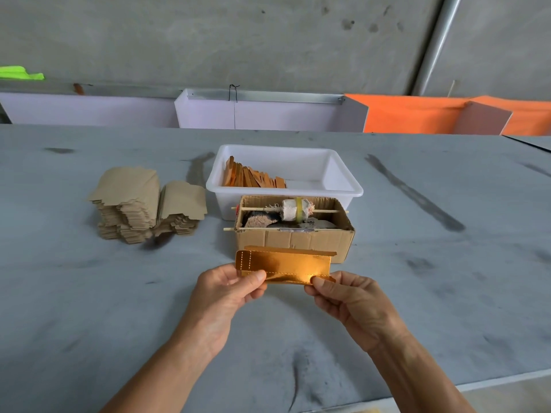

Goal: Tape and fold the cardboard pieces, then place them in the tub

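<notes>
A shiny gold cardboard piece [286, 265] with dotted crease lines is held above the table, in front of a brown box. My left hand [229, 289] pinches its lower left edge with the thumb on top. Its lower right corner is pinched by my right hand [347, 296]. The bottom strip of the piece is folded toward me. A white plastic tub [343, 180] stands behind, with several folded orange-gold pieces [253, 176] leaning in its left half. Two stacks of flat brown cardboard blanks [140, 201] lie to the left.
An open brown cardboard box [298, 238] sits between tub and hands; it holds a cloth-wrapped roller [293, 210] on a wooden skewer and some rags. The grey table [432, 278] spreads wide. White and orange panels [417, 114] stand along the far edge.
</notes>
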`<state>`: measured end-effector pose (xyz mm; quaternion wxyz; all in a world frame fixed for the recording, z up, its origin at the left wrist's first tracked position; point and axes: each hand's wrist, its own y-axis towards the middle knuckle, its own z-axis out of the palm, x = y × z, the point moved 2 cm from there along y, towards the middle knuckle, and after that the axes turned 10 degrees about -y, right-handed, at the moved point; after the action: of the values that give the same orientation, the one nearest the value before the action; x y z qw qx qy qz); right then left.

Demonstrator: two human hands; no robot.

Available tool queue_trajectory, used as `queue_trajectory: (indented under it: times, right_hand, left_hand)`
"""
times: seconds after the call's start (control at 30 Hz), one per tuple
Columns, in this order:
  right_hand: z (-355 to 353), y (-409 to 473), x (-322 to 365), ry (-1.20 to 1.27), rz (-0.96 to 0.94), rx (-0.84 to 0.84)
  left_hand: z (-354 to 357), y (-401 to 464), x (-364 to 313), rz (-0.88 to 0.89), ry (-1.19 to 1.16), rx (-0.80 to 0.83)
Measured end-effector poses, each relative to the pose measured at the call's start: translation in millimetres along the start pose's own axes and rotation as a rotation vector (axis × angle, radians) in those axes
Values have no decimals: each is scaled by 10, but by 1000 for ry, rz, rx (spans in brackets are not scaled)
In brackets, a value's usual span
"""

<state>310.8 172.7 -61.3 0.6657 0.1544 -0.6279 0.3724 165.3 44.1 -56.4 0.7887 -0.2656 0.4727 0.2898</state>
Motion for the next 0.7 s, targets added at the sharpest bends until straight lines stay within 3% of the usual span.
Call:
queue_trajectory:
  times: [0.33, 0.7]
  right_hand:
    - [104, 9, 24, 3, -46, -174]
    - [405, 25, -23, 303, -106, -298]
  left_hand:
    - [106, -6, 51, 72, -7, -135]
    - [243, -12, 4, 195, -44, -122]
